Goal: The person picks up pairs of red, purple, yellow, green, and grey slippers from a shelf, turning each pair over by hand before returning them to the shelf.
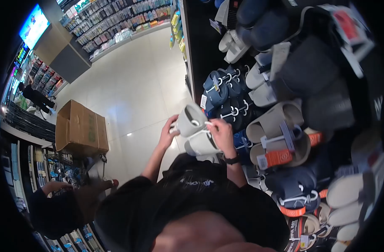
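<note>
A pair of light grey slide sandals (191, 119) hangs together in front of my chest. My left hand (171, 131) grips the left side of the upper sandal, fingers wrapped along its edge. At the right side, the fingers of my right hand (220, 132) are pinched near a white plastic hanger (209, 124) that joins the pair. Close to my right hand, dark blue sandals (217, 88) hang on the display rack. Larger grey slides (276, 122) with orange tags hang further right.
Sandals on hooks fill the display at right. At left, a large cardboard box (85, 130) rests on a cart, with another person's arm (57, 187) below it. A person in dark clothes (34, 96) stands farther off. Shelves of small packets (116, 25) line the back beyond the floor.
</note>
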